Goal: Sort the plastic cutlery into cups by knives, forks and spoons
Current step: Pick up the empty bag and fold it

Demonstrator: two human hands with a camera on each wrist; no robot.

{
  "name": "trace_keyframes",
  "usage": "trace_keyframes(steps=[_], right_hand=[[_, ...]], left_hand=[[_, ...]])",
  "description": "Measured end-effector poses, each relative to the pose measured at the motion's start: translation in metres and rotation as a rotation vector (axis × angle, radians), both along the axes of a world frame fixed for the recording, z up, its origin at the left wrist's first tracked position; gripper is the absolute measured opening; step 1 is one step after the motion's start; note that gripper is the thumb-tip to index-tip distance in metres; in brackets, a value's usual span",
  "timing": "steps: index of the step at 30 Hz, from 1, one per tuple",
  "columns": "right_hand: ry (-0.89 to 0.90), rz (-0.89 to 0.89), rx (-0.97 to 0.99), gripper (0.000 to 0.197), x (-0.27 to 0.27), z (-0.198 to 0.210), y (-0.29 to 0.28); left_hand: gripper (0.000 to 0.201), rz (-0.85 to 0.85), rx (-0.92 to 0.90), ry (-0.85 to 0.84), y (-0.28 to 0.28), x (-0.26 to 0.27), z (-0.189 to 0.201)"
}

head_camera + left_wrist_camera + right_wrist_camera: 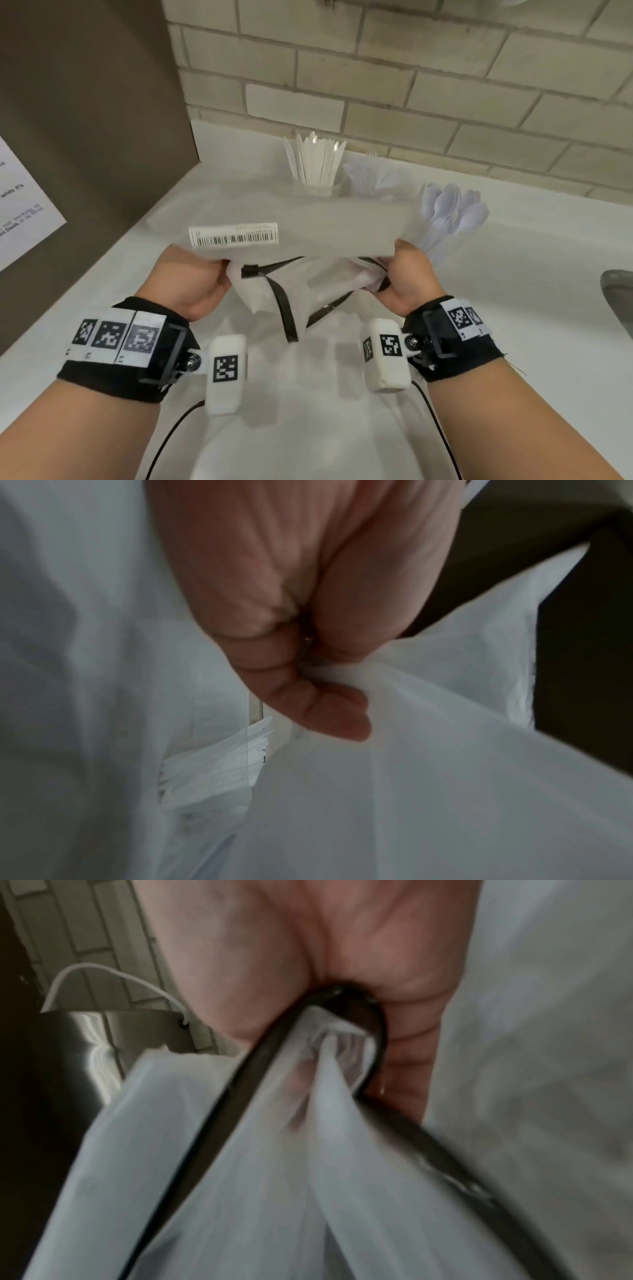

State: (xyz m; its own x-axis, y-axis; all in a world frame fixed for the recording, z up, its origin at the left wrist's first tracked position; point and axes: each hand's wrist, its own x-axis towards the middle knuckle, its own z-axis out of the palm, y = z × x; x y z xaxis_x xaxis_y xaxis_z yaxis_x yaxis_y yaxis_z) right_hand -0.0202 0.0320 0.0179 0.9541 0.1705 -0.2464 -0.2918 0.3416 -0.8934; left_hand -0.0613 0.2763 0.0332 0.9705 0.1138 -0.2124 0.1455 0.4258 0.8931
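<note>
Both hands hold up a white fabric bag (291,219) with a barcode label (236,234) and black straps (284,308) above the white counter. My left hand (195,277) pinches its left edge; fingers (318,712) curl round the cloth (428,750). My right hand (404,277) grips the right edge together with a black strap (373,1031). Behind the bag stand three bunches of white cutlery: knives (317,161), forks (370,174) and spoons (452,209). Their cups are mostly hidden by the bag. Knives (212,767) also show in the left wrist view.
A tiled wall (411,68) runs behind the counter (531,274). A brown panel (85,102) with a paper notice (20,205) closes the left side. A metal object (620,301) sits at the right edge; a steel vessel (85,1047) shows in the right wrist view.
</note>
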Motion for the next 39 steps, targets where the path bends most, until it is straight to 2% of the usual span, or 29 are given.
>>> trace_keyframes(steps=[1,2,3,4,6,9,11,13,14,16,18,19,21,22,23,26,28,29,30,33,34,35,37,38,39], right_hand=[[0.044,0.053,0.097,0.021,0.000,0.001,-0.002],[0.087,0.107,0.156,0.036,0.001,0.001,-0.005],[0.122,0.165,0.186,0.052,0.001,0.003,-0.007],[0.142,0.222,0.195,0.065,0.001,0.005,-0.009],[0.144,0.319,0.108,0.078,-0.001,0.011,-0.009],[0.118,0.238,-0.145,0.077,0.005,0.005,-0.004],[0.061,0.147,-0.189,0.062,0.011,0.001,-0.003],[0.022,0.113,-0.166,0.045,0.014,0.004,-0.004],[0.009,0.111,-0.170,0.038,0.014,0.007,-0.006],[-0.039,0.170,-0.164,0.042,0.013,0.011,-0.009],[-0.102,0.267,-0.156,0.055,0.009,0.016,-0.008],[-0.129,0.311,-0.131,0.059,0.009,0.016,-0.006],[-0.191,0.367,-0.108,0.050,0.007,0.021,-0.002],[-0.216,0.376,-0.099,0.040,0.007,0.023,0.001],[-0.226,0.371,-0.082,0.043,0.008,0.024,0.003],[-0.208,0.271,0.133,0.071,0.014,0.021,0.001],[-0.192,0.147,0.361,0.076,0.018,0.017,-0.005],[-0.190,0.115,0.395,0.077,0.018,0.015,-0.006],[-0.190,0.116,0.353,0.077,0.014,0.014,-0.005],[-0.186,0.259,-0.018,0.090,-0.002,0.004,0.010],[-0.191,0.287,-0.120,0.084,-0.008,0.001,0.017],[-0.202,0.277,-0.176,0.069,-0.011,0.000,0.023],[-0.206,0.197,-0.172,0.040,-0.013,0.002,0.029],[-0.202,0.152,-0.134,0.037,-0.011,0.003,0.029],[-0.209,0.125,-0.088,0.042,-0.009,0.003,0.026]], left_hand=[[0.031,0.057,0.015,0.070,0.000,-0.001,0.003],[0.027,0.133,0.017,0.084,-0.001,-0.001,0.007],[0.027,0.116,0.035,0.049,-0.001,0.001,0.007],[0.025,0.112,-0.003,-0.009,-0.004,0.003,0.011],[0.023,0.110,0.108,-0.087,-0.005,0.009,0.011],[0.027,0.078,0.370,-0.127,-0.006,0.011,-0.003],[0.027,-0.020,0.461,-0.092,-0.007,0.010,-0.008],[0.021,-0.221,0.468,-0.093,-0.001,0.003,-0.005],[0.019,-0.359,0.482,-0.145,-0.001,-0.002,-0.001],[0.032,-0.378,0.412,-0.186,0.002,-0.001,0.004],[0.044,-0.370,0.556,-0.239,-0.001,0.002,0.005],[0.060,-0.419,0.666,-0.253,-0.006,0.001,0.007],[0.090,-0.581,0.831,-0.247,-0.017,0.002,0.007],[0.095,-0.636,0.867,-0.238,-0.022,0.002,0.005],[0.087,-0.641,0.881,-0.240,-0.027,0.002,0.002],[0.046,-0.388,0.873,-0.203,-0.033,0.004,-0.004],[0.039,-0.201,0.846,-0.181,-0.031,0.007,-0.008],[0.038,-0.136,0.819,-0.183,-0.030,0.009,-0.008],[0.038,-0.096,0.781,-0.182,-0.030,0.010,-0.008],[0.040,-0.112,0.582,-0.178,-0.038,0.008,-0.004],[0.040,-0.126,0.539,-0.186,-0.041,0.007,-0.004],[0.039,-0.135,0.519,-0.193,-0.045,0.007,-0.004],[0.031,-0.160,0.499,-0.190,-0.047,0.006,-0.003],[0.026,-0.182,0.483,-0.168,-0.045,0.006,-0.003],[0.026,-0.215,0.447,-0.139,-0.044,0.006,-0.003]])
